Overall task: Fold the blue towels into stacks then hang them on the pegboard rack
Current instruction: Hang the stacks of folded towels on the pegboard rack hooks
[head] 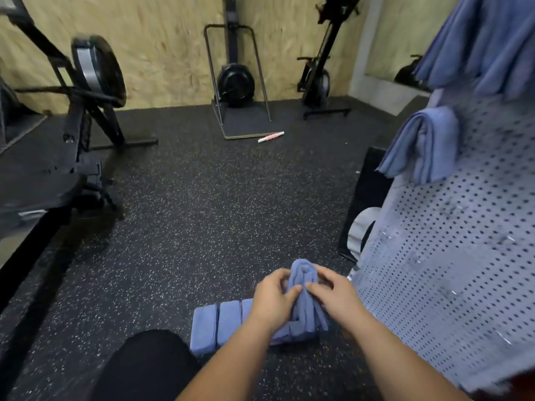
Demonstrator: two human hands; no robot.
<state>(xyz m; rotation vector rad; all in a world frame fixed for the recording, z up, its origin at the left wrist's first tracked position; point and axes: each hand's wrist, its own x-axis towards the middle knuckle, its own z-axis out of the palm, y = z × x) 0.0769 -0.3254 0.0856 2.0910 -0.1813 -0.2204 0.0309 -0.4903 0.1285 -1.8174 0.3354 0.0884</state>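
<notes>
Currently I see left hand (273, 296) and right hand (335, 293) pinching a bunched blue cloth towel (304, 302) at six o'clock over folded blue towels (215, 322); the grey perforated pegboard rack (463, 227) at three o'clock holds a hung blue towel (425, 143)

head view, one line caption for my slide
Left hand and right hand grip a blue towel beside the pegboard rack.

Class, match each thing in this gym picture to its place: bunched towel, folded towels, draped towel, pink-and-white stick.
1 bunched towel
2 folded towels
3 draped towel
4 pink-and-white stick

A on the pegboard
B floor, beside machine platform
C gripped by left hand and right hand
D floor, beside the knee

Pairs: 1-C, 2-D, 3-A, 4-B
</notes>
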